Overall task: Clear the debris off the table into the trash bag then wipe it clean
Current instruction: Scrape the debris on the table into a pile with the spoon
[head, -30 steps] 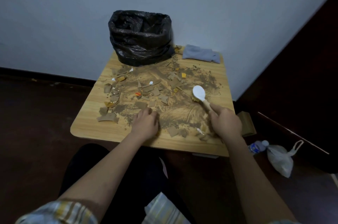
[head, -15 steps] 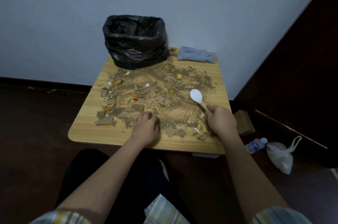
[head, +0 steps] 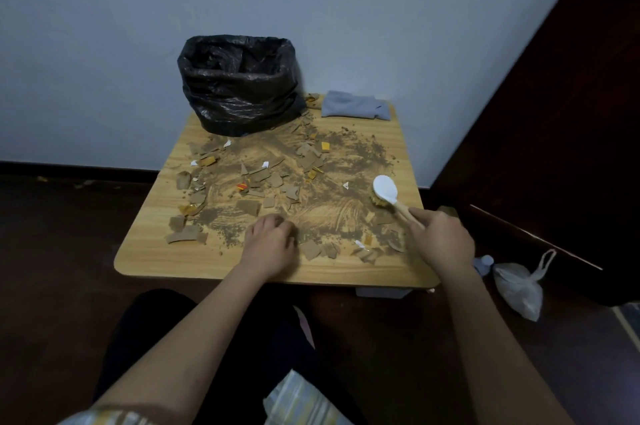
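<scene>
right fingers (head: 427, 218) grasp brush (head: 385, 189); left fingers (head: 273, 222) curl on table (head: 156, 261); trash bag (head: 239, 85) open.

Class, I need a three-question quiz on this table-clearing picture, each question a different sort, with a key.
1. True or false: the right hand holds the brush by its wooden handle.
2. Where does the grey cloth lie? A) in the trash bag B) on the table's far right corner, beside the bag C) under the left hand
3. Fill in: the brush's bristles rest on the ______.

Key: 1 true; 2 B; 3 table.
</scene>
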`<action>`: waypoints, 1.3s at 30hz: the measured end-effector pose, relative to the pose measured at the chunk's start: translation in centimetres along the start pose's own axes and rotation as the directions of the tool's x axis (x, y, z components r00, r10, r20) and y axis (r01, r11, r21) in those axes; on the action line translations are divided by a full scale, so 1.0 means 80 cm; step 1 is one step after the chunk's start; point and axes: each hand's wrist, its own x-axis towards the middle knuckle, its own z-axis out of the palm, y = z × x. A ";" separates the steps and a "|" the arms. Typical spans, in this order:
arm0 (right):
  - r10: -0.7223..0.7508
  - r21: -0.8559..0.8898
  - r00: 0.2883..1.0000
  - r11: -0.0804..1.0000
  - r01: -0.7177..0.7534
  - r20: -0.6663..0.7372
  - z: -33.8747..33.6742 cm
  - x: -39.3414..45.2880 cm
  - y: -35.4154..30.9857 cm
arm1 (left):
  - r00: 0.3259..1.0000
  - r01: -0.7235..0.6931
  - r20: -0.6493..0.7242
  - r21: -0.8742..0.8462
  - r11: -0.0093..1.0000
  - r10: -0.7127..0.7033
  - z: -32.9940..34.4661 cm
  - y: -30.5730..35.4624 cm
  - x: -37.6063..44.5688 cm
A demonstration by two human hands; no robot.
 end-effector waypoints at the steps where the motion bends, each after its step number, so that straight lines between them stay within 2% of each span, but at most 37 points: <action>1: -0.007 -0.017 1.000 1.000 0.007 0.006 -0.002 -0.003 0.004 | 1.000 -0.004 -0.001 -0.003 1.000 0.004 0.000 0.002 0.001; 11: 0.031 -0.153 0.998 0.988 -0.022 0.055 -0.016 -0.020 0.025 | 1.000 -0.029 0.004 -0.011 1.000 0.029 0.003 0.017 0.001; 14: 0.000 -0.157 0.995 0.987 0.016 0.098 -0.006 -0.018 0.016 | 1.000 -0.031 0.005 -0.005 1.000 0.031 0.004 0.019 0.002; 19: -0.091 0.052 0.993 0.995 0.087 0.072 0.013 -0.019 -0.008 | 1.000 -0.030 0.005 -0.014 0.999 0.030 0.004 0.018 0.002; 23: -0.033 0.107 0.999 0.994 0.033 -0.004 0.009 -0.011 0.003 | 1.000 -0.026 0.000 -0.011 1.000 0.026 0.003 0.013 0.004; 32: 0.120 0.002 0.993 0.993 -0.120 -0.020 -0.002 -0.001 0.034 | 0.998 -0.037 0.050 -0.001 0.999 0.037 0.009 0.016 0.004; 39: 0.079 -0.048 0.996 0.996 -0.077 0.044 0.007 0.024 0.010 | 0.998 -0.033 0.056 -0.004 0.999 0.033 0.008 0.017 0.004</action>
